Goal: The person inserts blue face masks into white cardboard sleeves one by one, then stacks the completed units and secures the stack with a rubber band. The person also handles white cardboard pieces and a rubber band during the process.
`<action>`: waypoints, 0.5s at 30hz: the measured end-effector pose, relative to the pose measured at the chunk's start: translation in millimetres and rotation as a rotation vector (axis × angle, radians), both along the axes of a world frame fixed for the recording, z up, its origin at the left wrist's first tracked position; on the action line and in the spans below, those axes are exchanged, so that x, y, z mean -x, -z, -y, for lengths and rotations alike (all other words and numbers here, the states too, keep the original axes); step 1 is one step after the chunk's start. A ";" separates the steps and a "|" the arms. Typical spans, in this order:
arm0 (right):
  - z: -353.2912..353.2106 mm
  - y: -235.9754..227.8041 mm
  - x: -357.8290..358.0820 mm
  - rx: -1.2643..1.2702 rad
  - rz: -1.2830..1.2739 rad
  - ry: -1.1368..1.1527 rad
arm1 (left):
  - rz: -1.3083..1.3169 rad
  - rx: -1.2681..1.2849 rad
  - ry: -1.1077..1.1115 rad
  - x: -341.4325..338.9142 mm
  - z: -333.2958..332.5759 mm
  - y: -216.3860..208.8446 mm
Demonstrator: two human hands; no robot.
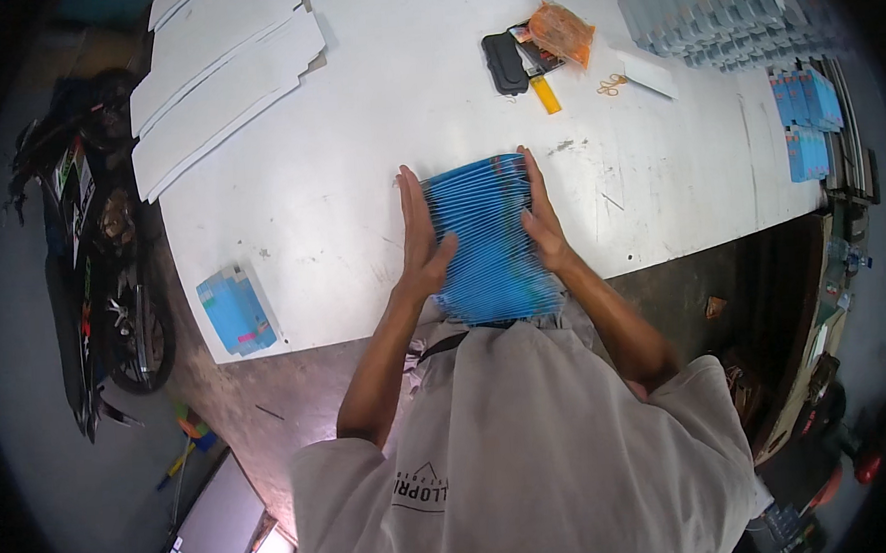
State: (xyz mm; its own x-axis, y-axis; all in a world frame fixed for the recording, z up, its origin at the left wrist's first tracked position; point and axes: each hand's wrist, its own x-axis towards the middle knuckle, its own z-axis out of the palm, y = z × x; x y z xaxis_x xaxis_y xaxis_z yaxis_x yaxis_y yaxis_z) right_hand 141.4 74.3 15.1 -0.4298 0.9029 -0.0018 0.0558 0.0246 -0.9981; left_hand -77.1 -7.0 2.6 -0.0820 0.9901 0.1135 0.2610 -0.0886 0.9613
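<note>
Between my two hands is a thick stack of blue flat cartons (486, 239), its many thin edges fanned in rows toward my body. My left hand (422, 233) presses along the left side, fingers straight and pointing away, with the thumb on the stack's near face. Along the right side lies my right hand (543, 213), its thumb also on the stack. The stack sits at the table's near edge, against my shirt. The palms' inner sides are hidden by the stack.
The white table (362, 261) holds a small blue carton pile (236, 309) at left and white sheets (232, 77) at far left. Beyond my right hand lie a black case (504, 63), a yellow lighter (546, 95) and an orange packet (562, 33). Bundled cartons (805, 102) stand far right.
</note>
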 end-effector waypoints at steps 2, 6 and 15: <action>-11.3 -2.7 -11.7 0.137 -0.002 -0.118 | 0.049 0.013 0.011 4.9 -8.8 -1.9; 2.8 14.8 -13.2 -0.023 0.042 -0.054 | -0.048 0.036 0.005 -3.2 -29.4 0.9; -26.5 -4.2 -32.8 0.044 0.147 -0.179 | 0.105 0.097 0.081 16.7 -14.8 -5.6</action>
